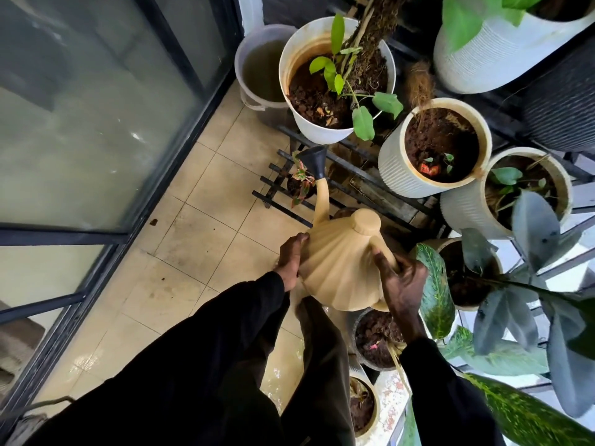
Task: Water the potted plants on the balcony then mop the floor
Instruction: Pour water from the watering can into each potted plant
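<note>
Watering can [341, 268]: ribbed beige plastic, held above tiled floor [199, 220], spout tipped toward small red-leaved plant [301, 183]. Likely rigid, thin-walled, smooth. Weight depends on fill, which is not visible; load would shift forward on tilting. Best hold: rear handle, second hand steadying body. Right hand [402, 284]: fingers wrapped round handle. Left hand [291, 255]: fingers laid flat against can's flank, supporting.

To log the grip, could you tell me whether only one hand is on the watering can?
No, the left hand rests on the side of the beige watering can while the right hand grips its handle.
</note>
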